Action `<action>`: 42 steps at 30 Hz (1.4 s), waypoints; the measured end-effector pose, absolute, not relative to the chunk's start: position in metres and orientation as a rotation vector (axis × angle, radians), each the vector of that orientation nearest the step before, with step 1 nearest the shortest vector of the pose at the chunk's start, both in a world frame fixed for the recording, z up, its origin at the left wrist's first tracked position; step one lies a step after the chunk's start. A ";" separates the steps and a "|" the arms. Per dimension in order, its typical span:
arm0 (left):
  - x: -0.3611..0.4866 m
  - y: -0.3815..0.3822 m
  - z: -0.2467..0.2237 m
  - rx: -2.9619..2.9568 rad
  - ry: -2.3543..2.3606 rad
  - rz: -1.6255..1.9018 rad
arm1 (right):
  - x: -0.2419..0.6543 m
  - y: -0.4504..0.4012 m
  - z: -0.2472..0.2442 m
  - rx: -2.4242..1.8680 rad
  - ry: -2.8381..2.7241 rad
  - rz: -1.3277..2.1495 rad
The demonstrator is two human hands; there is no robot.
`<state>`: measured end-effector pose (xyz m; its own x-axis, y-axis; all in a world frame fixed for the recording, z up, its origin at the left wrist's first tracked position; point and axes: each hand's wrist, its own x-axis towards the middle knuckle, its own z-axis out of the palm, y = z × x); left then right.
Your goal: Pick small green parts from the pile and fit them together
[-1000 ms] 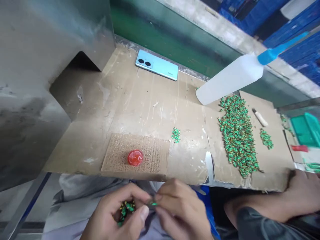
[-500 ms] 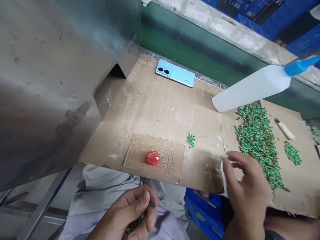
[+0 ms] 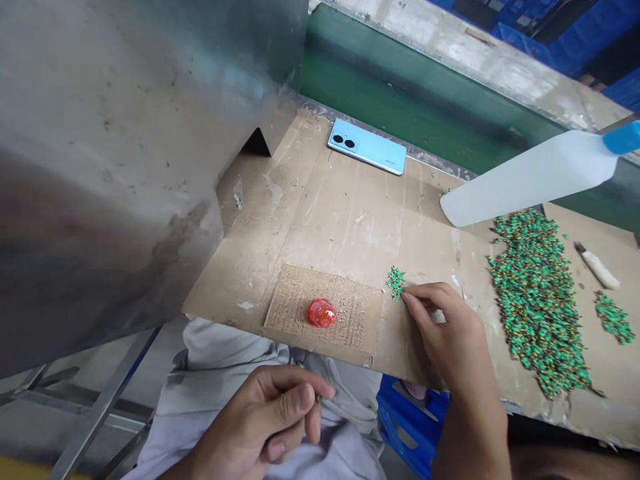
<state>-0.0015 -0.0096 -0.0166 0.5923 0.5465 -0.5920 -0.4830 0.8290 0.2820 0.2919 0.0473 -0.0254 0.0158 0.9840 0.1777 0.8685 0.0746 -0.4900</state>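
My left hand (image 3: pixel 283 417) is held above the lap, its fingers curled with a tiny dark end showing between thumb and forefinger. Small green parts were visible in this hand a moment ago; the palm is now hidden. My right hand (image 3: pixel 447 327) rests at the board, thumb and forefinger pinched together at the lower right edge of a little pile of small green parts (image 3: pixel 395 281). Whatever is between those fingertips is too small to make out. Left of them, a shiny red lump (image 3: pixel 321 313) sits on a brown textured pad (image 3: pixel 290 293) near the front edge.
A large heap of small green parts (image 3: pixel 537 300) lies to the right, with a smaller pile (image 3: pixel 614 317) and a short-handled knife (image 3: pixel 597 265) beyond. Behind stand a white bottle (image 3: pixel 535 177) and a light blue phone (image 3: pixel 367 147). A metal housing (image 3: pixel 125 167) fills the left side.
My right hand has moved left from beside the large heap to the little pile. My left hand has turned so that the green parts in it no longer show. The view has shifted slightly.
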 end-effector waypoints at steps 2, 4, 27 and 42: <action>-0.002 -0.008 -0.017 0.092 0.722 0.591 | 0.293 0.047 -0.027 -1.849 -1.873 0.334; -0.002 -0.005 -0.015 0.092 0.713 0.588 | 0.293 0.047 -0.028 -1.857 -1.863 0.335; 0.009 0.009 0.008 1.239 1.014 0.648 | 0.221 -0.013 0.000 -1.134 -2.153 0.605; 0.004 0.006 0.007 1.435 1.171 0.785 | 0.217 0.011 0.004 -1.085 -2.197 0.798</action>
